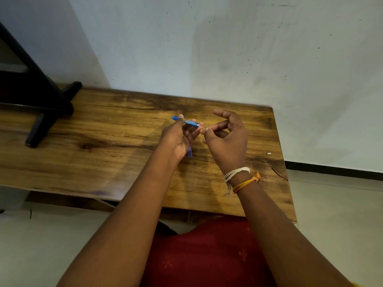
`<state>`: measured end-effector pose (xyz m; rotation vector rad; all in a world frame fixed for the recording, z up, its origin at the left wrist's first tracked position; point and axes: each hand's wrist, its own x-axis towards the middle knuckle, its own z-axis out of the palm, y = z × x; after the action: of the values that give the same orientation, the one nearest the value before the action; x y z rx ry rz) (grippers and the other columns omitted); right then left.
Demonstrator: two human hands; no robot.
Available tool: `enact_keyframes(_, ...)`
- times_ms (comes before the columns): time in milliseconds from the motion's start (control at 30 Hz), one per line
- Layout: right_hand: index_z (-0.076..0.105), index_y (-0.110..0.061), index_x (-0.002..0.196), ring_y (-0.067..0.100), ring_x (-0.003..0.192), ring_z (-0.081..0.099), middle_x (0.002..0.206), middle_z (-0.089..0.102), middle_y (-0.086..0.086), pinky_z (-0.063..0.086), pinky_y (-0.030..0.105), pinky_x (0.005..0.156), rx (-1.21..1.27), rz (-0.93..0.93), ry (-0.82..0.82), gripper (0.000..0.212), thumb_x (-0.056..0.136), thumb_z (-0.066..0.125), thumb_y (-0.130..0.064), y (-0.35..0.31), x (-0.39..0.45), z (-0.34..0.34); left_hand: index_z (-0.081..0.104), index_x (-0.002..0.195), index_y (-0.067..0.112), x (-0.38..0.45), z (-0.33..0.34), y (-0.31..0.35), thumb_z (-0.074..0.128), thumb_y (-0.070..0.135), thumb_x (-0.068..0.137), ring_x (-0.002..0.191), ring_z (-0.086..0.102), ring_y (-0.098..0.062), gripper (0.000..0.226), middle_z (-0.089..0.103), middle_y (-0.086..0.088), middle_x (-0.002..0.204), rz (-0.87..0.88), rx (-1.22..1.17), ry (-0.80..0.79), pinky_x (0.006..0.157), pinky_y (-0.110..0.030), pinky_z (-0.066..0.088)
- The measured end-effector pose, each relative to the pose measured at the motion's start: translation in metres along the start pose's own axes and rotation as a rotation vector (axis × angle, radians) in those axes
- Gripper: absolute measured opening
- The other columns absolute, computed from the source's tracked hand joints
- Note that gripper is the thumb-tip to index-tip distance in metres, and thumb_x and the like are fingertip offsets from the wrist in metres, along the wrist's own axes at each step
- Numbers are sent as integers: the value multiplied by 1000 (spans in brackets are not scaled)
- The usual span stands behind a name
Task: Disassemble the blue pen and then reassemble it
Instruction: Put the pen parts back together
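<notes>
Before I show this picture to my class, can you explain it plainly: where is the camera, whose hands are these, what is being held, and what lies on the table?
There is no machine here. One camera worn on a person's head looks forward and down at their own two bare hands. The left hand holds the blue pen level above the wooden table. The right hand, with threads tied round its wrist, pinches something thin at the pen's open end; it is too small to name. A blue piece shows below the left hand, perhaps the cap. A tiny white bit lies near the table's right edge, and a black stand sits at the left.
</notes>
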<state>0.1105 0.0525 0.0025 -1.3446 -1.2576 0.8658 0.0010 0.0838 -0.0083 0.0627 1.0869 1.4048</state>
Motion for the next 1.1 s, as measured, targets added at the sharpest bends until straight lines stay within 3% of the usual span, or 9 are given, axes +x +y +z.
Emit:
enact_keyframes(200,60,-23,110,10,72,69,73,65,-3,59,28,71,-44,-38,-17,41,76,72,-4,3,3,-2,52,105,4,-2,2,-1,47,21,100,55,71,-18,18,66,-12,79,21,70,-25,45,-25,54)
enact_keyframes(400,61,-19,116,1,75,68,76,67,-12,55,15,69,-136,-134,-55,42,78,71,-3,6,5,-12,50,123,0,-10,7,-7,49,20,99,58,71,-15,31,67,-13,87,12,126,-70,47,-24,55)
enact_keyframes(500,61,-19,118,0,78,68,79,68,-13,55,14,71,-166,-175,-66,44,78,72,-4,6,7,-16,50,121,-1,-10,9,-7,49,20,99,58,70,-15,31,69,-14,83,5,109,-84,47,-23,55)
enact_keyframes(667,60,-17,121,0,82,69,86,72,-5,53,12,73,-106,-167,-114,49,77,73,-2,9,8,-17,52,109,1,-7,7,-9,48,19,99,46,66,-13,21,68,-9,55,-37,52,-87,41,-20,51)
enact_keyframes(900,61,-17,120,-1,83,68,86,71,-8,52,10,72,-108,-160,-125,47,77,72,1,10,11,-23,53,93,3,-5,8,-13,50,16,98,47,67,-14,14,68,-11,53,-75,28,-96,41,-21,52)
enact_keyframes(967,63,-16,115,-3,82,68,83,69,-13,50,7,70,-129,-162,-117,43,77,71,2,10,14,-27,53,90,2,-5,9,-13,50,16,98,50,69,-15,17,69,-12,56,-81,25,-111,44,-21,53)
enact_keyframes(1100,70,-13,102,2,75,66,80,68,-6,51,8,68,-224,-131,-36,27,79,70,1,13,23,-43,55,92,-2,-6,9,-17,50,20,98,60,72,-17,23,72,-16,65,-114,45,-157,49,-22,56)
